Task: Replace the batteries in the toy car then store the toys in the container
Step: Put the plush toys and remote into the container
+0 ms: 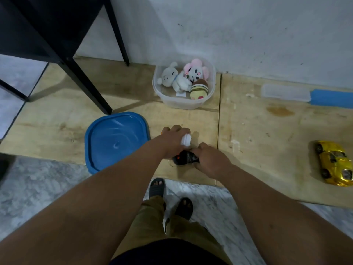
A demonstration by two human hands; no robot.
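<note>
My left hand [174, 139] curls round a small white thing [185, 140]; I can't tell what it is. My right hand [209, 159] grips the black remote [184, 158] on the floor, just beside the left. The car [333, 163] lies well off to my right, nose toward me, so the right hand is nearer. The container [183, 101] sits straight ahead.

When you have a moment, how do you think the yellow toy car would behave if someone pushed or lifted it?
The yellow toy car sits on four wheels, so a push would probably roll it along the wooden board. Its glossy shell looks rigid, perhaps a little slippery.
</note>
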